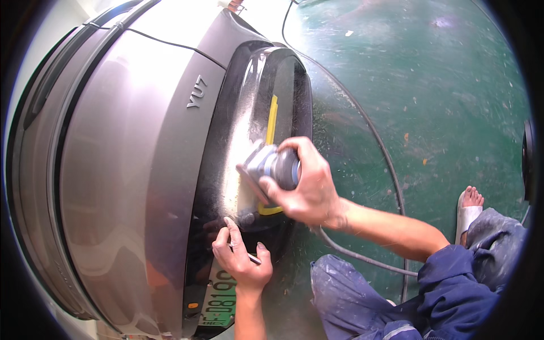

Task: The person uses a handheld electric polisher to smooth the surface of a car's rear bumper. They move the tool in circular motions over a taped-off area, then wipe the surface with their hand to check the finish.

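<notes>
Left hand (241,262) pinching thin tool (253,259); right hand (306,184) clamped on sander (271,167), pad facing bumper (226,170).

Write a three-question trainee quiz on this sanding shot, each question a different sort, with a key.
1. True or false: the right hand grips the sander from above.
2. Multiple choice: the left hand rests on (a) the green floor, (b) the black bumper panel, (c) the hose.
3. Fill in: the strip of tape above the sander is coloured ____.

Key: 1 true. 2 b; the fingers lie flat on the panel just above the licence plate, with a thin tool held between them. 3 yellow.
</notes>
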{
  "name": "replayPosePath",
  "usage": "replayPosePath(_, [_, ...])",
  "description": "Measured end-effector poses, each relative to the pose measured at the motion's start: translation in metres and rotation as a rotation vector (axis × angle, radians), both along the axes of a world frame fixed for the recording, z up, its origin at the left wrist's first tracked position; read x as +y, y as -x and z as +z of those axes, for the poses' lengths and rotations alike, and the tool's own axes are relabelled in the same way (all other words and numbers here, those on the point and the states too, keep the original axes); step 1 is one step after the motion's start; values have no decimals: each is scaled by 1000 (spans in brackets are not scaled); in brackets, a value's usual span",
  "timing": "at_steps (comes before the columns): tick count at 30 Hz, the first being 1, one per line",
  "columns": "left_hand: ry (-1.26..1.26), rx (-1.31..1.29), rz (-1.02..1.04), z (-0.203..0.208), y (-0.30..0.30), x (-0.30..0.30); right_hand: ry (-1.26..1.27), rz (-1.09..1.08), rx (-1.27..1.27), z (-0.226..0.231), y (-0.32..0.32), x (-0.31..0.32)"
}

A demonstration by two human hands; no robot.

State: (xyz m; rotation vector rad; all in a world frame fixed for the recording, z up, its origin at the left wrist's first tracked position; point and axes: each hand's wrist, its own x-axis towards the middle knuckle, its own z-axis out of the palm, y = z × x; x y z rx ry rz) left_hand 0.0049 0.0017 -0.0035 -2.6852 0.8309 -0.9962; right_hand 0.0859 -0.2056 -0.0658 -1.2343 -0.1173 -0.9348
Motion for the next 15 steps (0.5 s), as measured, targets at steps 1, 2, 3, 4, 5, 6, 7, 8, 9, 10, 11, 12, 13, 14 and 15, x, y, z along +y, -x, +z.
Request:
replayPosePath(1, [-2,2,9,1,1,2,11,45,3,3,14,6])
replayPosePath(2, [-3,5,18,1,2,4,51,66,-8,3,25,12])
replayPosePath(3, [-1,4,7,1,2,3,97,74,-14,1,37,17])
replayPosePath(4, [-2,1,-1,2,2,1,60,132,-10,-3,44,24])
replayPosePath(5, [-1,-2,-8,2,1,0,93,113,-33,-7,46,28])
replayPosePath(6, [-10,-6,-5,2,1,0,120,94,-24,-3,45,22])
replayPosePath(7, [-7,-5,-2,2,1,1,147,78,-16,2,40,14])
replayPosePath(8, [-3,-3,0,1,2,1,143,56,0,4,30,8])
replayPosePath(9, [0,-3,2,1,2,0,118,30,-4,8,17,2])
replayPosePath(10, [4,-7,0,1,1,-2,108,-6,8,11,1,-5])
replayPosePath(11, [14,21,22,1,4,-1,95,-40,20,13,-16,-11])
replayPosePath(12, [29,50,29,1,5,-2,72,-73,39,16,-31,-23])
replayPosePath(13, [40,76,45,2,6,-2,43,-97,55,18,-47,-32])
replayPosePath(14, [38,74,44,2,6,-1,73,-149,35,17,-61,-41])
replayPosePath(15, [35,73,44,2,5,1,95,-155,40,16,-71,-47])
